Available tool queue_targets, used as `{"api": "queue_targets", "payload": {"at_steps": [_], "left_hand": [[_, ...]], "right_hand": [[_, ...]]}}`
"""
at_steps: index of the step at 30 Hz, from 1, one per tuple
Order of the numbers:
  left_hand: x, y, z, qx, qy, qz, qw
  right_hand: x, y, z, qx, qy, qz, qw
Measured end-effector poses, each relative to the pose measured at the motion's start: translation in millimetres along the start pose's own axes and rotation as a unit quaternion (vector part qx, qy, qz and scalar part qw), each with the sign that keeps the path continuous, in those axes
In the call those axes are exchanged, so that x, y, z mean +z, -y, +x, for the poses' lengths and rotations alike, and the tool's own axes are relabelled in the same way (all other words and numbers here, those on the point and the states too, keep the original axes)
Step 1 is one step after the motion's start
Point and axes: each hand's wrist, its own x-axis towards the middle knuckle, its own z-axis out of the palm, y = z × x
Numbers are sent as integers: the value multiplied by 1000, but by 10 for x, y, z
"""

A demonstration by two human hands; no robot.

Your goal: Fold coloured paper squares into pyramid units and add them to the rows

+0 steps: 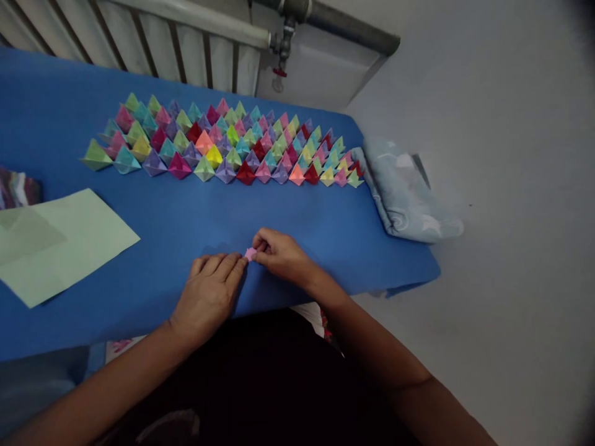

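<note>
Clock read from the small pink paper piece (250,254), placed between the two hands over the near side of a blue tabletop (195,214). At three o'clock, the right hand (279,255), thumb and forefinger brought together on the piece, other fingers curled in. At eight o'clock, the left hand (211,288), laid palm down with fingers side by side, fingertips at the left edge of the same piece; cannot tell whether grasping it or only pressing. Too small and too covered to make out any folds in it. From ten round to two o'clock, well apart from the hands, close rows of folded paper boats (224,146) in green, teal, purple, pink, red, orange and yellow. Between two and three o'clock, just beside the endmost boats, a folded grey-blue cloth (404,195) with a pale pattern. At nine o'clock, a large pale green sheet (69,241); towards ten, near it, a many-coloured bundle (19,189), cut off by the edge of the view. Past the far edge of the tabletop, a pale radiator (195,15) at eleven, a valve (287,40) with a red handle near twelve, and a dark pipe (348,23) at one. At six, dark clothing (260,371).
</note>
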Motion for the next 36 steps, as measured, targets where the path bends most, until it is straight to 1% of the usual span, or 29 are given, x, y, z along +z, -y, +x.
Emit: {"api": "queue_targets", "payload": {"at_steps": [4,7,10,14,17,21,24,27,30,33,36], "left_hand": [[-16,-44,29,-3,32,44,999],[-34,-49,28,9,52,87,995],[-41,-50,26,12,58,101,993],[-30,-82,30,0,68,105,992],[6,-109,-3,-14,56,99,993],[75,-104,-89,-67,-15,22,997],[96,-57,-112,-132,-52,-63,988],[74,6,-78,-184,-56,-151,970],[43,41,-26,-207,-59,-206,955],[50,43,23,-213,-64,-219,950],[94,44,88,-201,-62,-212,954]], "right_hand": [[-12,1,-18,-15,-4,-46,999],[-44,-18,-21,-4,-7,-71,997],[-86,-40,0,5,-2,-85,996],[-116,-31,0,-8,18,-75,997],[-91,-12,-64,-22,-9,-71,997],[1,-33,-179,-39,-71,-61,995],[59,-84,-231,-40,-93,-26,995],[83,-134,-258,-45,-111,-13,993],[90,-161,-281,-52,-136,-20,989],[99,-162,-301,-72,-140,-28,987],[108,-159,-296,-113,-121,-49,985]]}}
